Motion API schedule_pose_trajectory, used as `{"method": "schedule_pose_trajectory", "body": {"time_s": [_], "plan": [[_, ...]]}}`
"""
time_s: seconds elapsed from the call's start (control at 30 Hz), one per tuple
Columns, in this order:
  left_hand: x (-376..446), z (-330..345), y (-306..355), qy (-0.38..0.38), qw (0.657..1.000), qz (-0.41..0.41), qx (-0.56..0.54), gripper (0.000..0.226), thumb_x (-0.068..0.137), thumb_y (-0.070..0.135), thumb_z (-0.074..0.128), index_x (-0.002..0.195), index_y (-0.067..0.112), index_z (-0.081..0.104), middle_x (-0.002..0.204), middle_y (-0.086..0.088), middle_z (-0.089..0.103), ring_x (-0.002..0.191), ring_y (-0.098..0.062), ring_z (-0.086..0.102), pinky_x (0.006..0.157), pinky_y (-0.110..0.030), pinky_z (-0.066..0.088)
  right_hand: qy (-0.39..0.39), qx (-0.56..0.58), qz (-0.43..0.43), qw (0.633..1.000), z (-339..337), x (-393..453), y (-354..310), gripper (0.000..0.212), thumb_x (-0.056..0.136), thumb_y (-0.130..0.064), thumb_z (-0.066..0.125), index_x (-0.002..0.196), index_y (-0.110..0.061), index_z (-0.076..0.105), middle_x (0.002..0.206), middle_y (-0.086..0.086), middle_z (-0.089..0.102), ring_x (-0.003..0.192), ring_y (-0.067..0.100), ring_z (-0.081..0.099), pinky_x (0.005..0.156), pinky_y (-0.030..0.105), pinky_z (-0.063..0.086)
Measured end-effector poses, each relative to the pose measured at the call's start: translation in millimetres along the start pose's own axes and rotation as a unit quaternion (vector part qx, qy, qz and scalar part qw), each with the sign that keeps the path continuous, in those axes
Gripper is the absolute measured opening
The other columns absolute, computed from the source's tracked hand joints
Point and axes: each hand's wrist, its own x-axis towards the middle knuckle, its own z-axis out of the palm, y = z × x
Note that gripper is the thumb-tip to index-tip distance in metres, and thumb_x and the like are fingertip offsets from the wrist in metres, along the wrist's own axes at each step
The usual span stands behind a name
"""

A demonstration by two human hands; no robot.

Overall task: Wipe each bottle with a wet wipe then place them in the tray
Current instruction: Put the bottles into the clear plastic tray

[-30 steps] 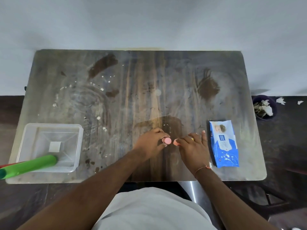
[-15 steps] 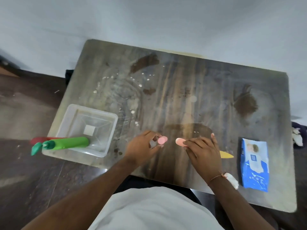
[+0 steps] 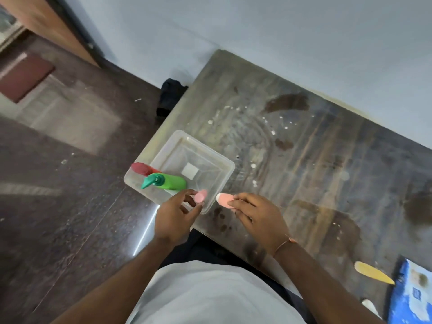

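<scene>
Nearest, at the desk's near edge, the right hand (image 3: 259, 216) holds a small pink plastic bottle (image 3: 224, 199) in curled fingers, its long axis pointing left toward the clear square plastic tray (image 3: 224, 181). Just beside it, the left hand (image 3: 174, 217) pinches a round pink cap (image 3: 200, 196) over the tray's near rim. Farther in the tray lie a green bottle (image 3: 167, 181) and a red bottle (image 3: 143, 169). The right hand's bottle likely goes leftward next.
</scene>
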Motion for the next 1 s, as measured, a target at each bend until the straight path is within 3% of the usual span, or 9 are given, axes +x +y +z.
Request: {"method": "schedule_pose_trajectory", "body": {"time_s": [0.1,0.27,0.5,0.7,0.83,1.0], "plan": [[3.5,-9.9,-16.9,0.023,0.999,-0.045,-0.009,0.027,0.083,0.059,0.08,0.103,0.046,0.066,0.084,0.029,0.07,0.065,0.003,0.066,0.063,-0.028,0.054,-0.024,0.018,-0.013,0.999,19.5,21.4,-15.2,0.022,0.093,-0.014,0.078,0.114,-0.02,0.079,0.114,-0.004,0.073,0.092,0.02,0.069,0.075,0.031,0.056],[9.9,-9.9,-42.6,0.026,0.996,-0.081,-0.022,0.038,0.079,0.069,0.077,0.106,0.044,0.068,0.091,0.031,0.071,0.064,0.002,0.065,0.07,-0.034,0.059,-0.085,0.027,-0.019,0.996,48.7,45.9,-31.2,0.025,0.099,-0.025,0.06,0.114,-0.018,0.08,0.113,-0.001,0.073,0.092,0.025,0.07,0.072,0.038,0.06],[17.0,-9.5,-53.5,0.027,0.993,-0.106,-0.039,0.038,0.078,0.069,0.075,0.105,0.044,0.068,0.094,0.035,0.07,0.064,-0.001,0.066,0.074,-0.035,0.059,-0.146,0.006,-0.03,0.989,74.2,60.3,-38.4,0.027,0.098,-0.024,0.057,0.114,-0.019,0.078,0.115,-0.001,0.071,0.093,0.027,0.069,0.072,0.037,0.059],[22.1,-9.4,-52.3,0.03,0.992,-0.122,-0.032,0.03,0.075,0.074,0.075,0.086,0.048,0.063,0.077,0.035,0.069,0.066,0.001,0.067,0.072,-0.034,0.058,-0.166,-0.015,-0.022,0.986,90.2,66.3,-42.4,0.034,0.1,-0.03,0.049,0.114,-0.02,0.079,0.113,-0.001,0.072,0.089,0.028,0.069,0.068,0.034,0.056],[22.2,-9.6,-50.2,0.034,0.992,-0.118,-0.027,0.028,0.075,0.074,0.074,0.08,0.051,0.06,0.077,0.04,0.066,0.068,0.0,0.068,0.072,-0.033,0.058,-0.176,-0.017,-0.019,0.984,99.9,71.7,-43.7,0.035,0.1,-0.03,0.047,0.115,-0.02,0.077,0.112,0.001,0.072,0.09,0.03,0.068,0.066,0.039,0.06],[23.2,-8.3,-55.3,0.033,0.994,-0.102,-0.021,0.033,0.077,0.075,0.07,0.096,0.049,0.067,0.088,0.039,0.068,0.068,0.0,0.068,0.074,-0.035,0.06,-0.181,-0.019,-0.023,0.983,106.7,74.5,-43.9,0.037,0.098,-0.025,0.046,0.119,-0.019,0.075,0.112,0.003,0.071,0.091,0.032,0.066,0.068,0.043,0.061]]}}
